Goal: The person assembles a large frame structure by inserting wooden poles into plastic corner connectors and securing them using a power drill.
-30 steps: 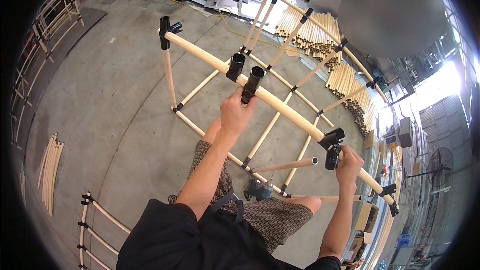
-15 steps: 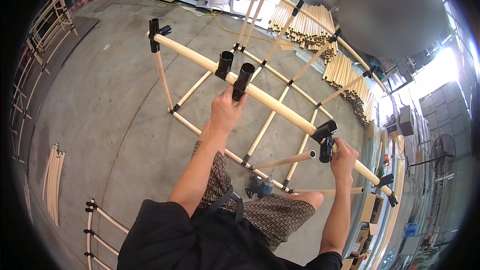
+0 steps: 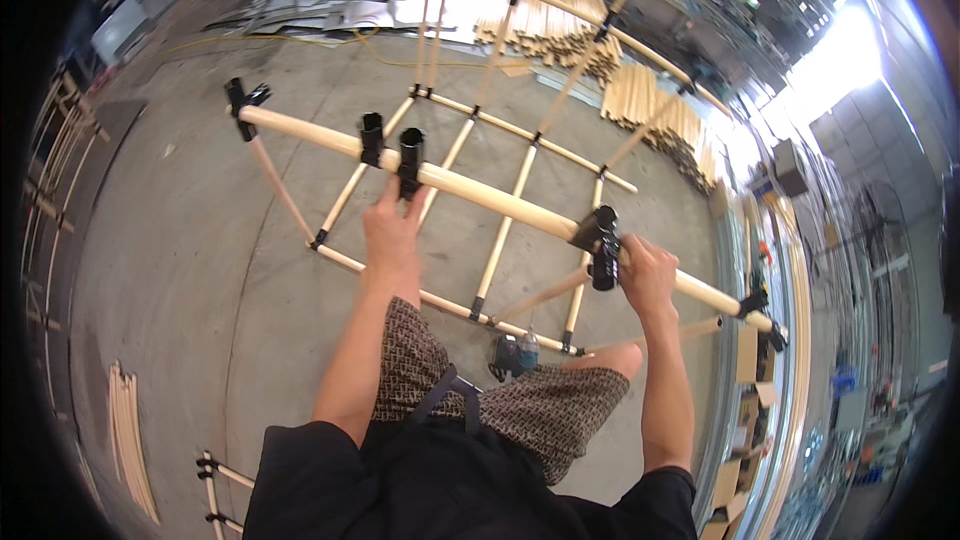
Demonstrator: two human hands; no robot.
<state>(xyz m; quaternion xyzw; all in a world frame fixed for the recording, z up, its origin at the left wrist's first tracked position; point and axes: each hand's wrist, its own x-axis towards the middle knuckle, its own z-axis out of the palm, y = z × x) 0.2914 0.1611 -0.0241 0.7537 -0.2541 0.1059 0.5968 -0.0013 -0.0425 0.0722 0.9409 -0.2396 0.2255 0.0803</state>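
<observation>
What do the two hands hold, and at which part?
Both hold the long pale pipe of the frame: the left hand at a black connector near the middle, the right hand beside the black joint.

A workshop: concrete floor (image 3: pixel 180 270), stacked wooden poles (image 3: pixel 560 25), pole frames (image 3: pixel 500 200)
</observation>
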